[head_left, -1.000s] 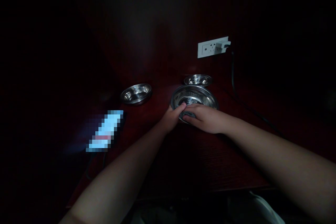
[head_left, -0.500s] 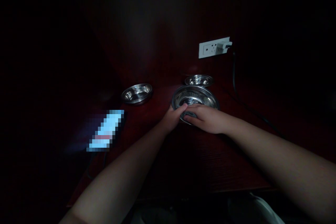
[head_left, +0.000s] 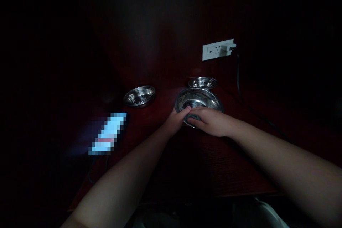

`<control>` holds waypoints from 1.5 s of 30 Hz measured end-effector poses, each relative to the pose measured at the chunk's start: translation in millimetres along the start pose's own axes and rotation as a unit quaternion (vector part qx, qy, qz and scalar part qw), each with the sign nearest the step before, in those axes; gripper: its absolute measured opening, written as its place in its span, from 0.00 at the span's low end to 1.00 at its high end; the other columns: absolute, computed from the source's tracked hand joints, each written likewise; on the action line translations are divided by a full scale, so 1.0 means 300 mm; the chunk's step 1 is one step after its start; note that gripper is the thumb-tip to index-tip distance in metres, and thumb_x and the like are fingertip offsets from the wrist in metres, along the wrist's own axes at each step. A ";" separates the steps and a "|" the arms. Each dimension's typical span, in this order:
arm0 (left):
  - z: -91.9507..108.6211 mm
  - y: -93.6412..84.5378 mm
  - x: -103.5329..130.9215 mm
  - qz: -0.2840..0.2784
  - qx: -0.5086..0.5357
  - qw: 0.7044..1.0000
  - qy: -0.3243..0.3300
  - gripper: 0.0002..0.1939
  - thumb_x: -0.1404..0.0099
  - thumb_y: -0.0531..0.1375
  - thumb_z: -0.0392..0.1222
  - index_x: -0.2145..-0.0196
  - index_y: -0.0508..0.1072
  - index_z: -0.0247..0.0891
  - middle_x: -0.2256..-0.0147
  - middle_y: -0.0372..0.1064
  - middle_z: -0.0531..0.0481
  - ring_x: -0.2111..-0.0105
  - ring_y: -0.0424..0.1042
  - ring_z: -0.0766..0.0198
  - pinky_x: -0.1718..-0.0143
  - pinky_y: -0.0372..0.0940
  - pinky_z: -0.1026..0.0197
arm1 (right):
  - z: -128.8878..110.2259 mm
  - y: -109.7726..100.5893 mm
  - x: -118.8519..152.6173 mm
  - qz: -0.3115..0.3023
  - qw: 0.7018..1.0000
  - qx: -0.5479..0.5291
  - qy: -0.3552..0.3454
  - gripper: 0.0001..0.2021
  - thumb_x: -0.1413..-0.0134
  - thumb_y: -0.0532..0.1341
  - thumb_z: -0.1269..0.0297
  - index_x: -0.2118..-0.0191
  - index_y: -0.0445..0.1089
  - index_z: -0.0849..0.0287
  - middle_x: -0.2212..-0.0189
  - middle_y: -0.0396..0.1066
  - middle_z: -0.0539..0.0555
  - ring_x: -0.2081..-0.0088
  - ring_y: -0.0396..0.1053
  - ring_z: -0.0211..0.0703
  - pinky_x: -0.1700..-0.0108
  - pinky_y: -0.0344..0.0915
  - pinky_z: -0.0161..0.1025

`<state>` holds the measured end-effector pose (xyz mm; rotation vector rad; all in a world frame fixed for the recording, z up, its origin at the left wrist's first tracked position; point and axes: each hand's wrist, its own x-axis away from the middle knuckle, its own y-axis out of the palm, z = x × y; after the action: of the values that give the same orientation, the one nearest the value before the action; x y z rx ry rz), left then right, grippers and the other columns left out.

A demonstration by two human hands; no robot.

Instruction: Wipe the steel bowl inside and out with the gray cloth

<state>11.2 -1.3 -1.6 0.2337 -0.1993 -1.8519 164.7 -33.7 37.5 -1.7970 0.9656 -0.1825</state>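
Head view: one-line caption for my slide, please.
Left hand holds a metal bowl while the right hand holds a grey pad inside it.

Two hands (head_left: pixel 175 121) (head_left: pixel 212 122); three-plus bowls (head_left: pixel 197 96) (head_left: pixel 139 96) (head_left: pixel 202 83)

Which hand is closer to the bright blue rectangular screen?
Left. The left hand is right of the screen, gripping the round silver metal bowl; the right hand is farther right, holding a grey pad inside that bowl.

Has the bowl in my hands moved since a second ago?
No, not visibly: the bowl keeps its place relative to the wall socket; only the view shifted.
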 end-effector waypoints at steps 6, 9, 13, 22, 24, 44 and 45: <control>-0.003 -0.006 -0.002 0.001 -0.008 1.000 -0.009 0.24 0.48 0.65 0.46 0.54 0.71 0.35 0.62 0.74 0.44 0.58 0.72 0.54 0.53 0.63 0.52 | 0.000 0.000 0.000 -0.002 1.000 0.017 0.007 0.14 0.38 0.51 0.62 0.55 0.70 0.59 0.55 0.72 0.57 0.52 0.67 0.46 0.47 0.61 0.45; -0.002 -0.005 0.000 0.002 -0.004 1.000 -0.006 0.23 0.48 0.65 0.46 0.55 0.71 0.34 0.63 0.74 0.44 0.58 0.72 0.54 0.53 0.63 0.52 | -0.001 -0.001 0.000 -0.001 1.000 0.013 0.004 0.13 0.38 0.51 0.62 0.55 0.70 0.58 0.55 0.72 0.56 0.53 0.67 0.45 0.47 0.62 0.45; -0.001 -0.002 0.003 0.000 -0.009 1.000 0.000 0.23 0.48 0.65 0.47 0.55 0.71 0.34 0.64 0.74 0.44 0.58 0.72 0.54 0.53 0.63 0.51 | -0.004 -0.001 0.000 -0.004 1.000 0.012 -0.001 0.13 0.38 0.51 0.62 0.56 0.70 0.59 0.55 0.72 0.57 0.53 0.67 0.45 0.47 0.62 0.45; -0.010 -0.012 -0.004 -0.001 -0.013 1.000 -0.007 0.24 0.48 0.65 0.47 0.55 0.71 0.34 0.61 0.74 0.43 0.58 0.72 0.54 0.52 0.62 0.51 | -0.004 0.000 0.001 -0.007 1.000 0.015 0.003 0.13 0.38 0.51 0.62 0.54 0.70 0.58 0.54 0.71 0.57 0.52 0.67 0.46 0.47 0.61 0.46; -0.006 -0.009 -0.001 0.001 -0.013 1.000 -0.008 0.24 0.48 0.65 0.47 0.54 0.71 0.34 0.61 0.74 0.43 0.58 0.72 0.54 0.53 0.63 0.51 | -0.004 0.000 0.001 -0.004 1.000 0.016 0.006 0.14 0.38 0.51 0.62 0.53 0.70 0.58 0.53 0.71 0.57 0.51 0.67 0.46 0.46 0.61 0.46; -0.001 -0.003 0.003 0.002 -0.017 1.000 -0.004 0.22 0.47 0.64 0.46 0.55 0.71 0.34 0.63 0.74 0.44 0.57 0.71 0.55 0.53 0.63 0.52 | -0.003 0.001 0.003 -0.004 1.000 0.025 0.000 0.15 0.38 0.50 0.62 0.53 0.69 0.60 0.54 0.71 0.58 0.52 0.67 0.46 0.47 0.61 0.45; 0.000 -0.002 0.003 0.005 -0.017 1.000 -0.004 0.22 0.47 0.64 0.46 0.55 0.71 0.34 0.63 0.74 0.44 0.57 0.71 0.54 0.52 0.63 0.52 | -0.004 0.001 0.003 -0.005 1.000 0.026 0.001 0.15 0.38 0.50 0.62 0.53 0.69 0.61 0.54 0.71 0.58 0.52 0.67 0.46 0.47 0.61 0.45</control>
<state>10.4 -2.0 -1.9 0.2010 -0.1732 -1.8453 164.6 -35.2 37.5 -1.7552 0.9445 -0.2132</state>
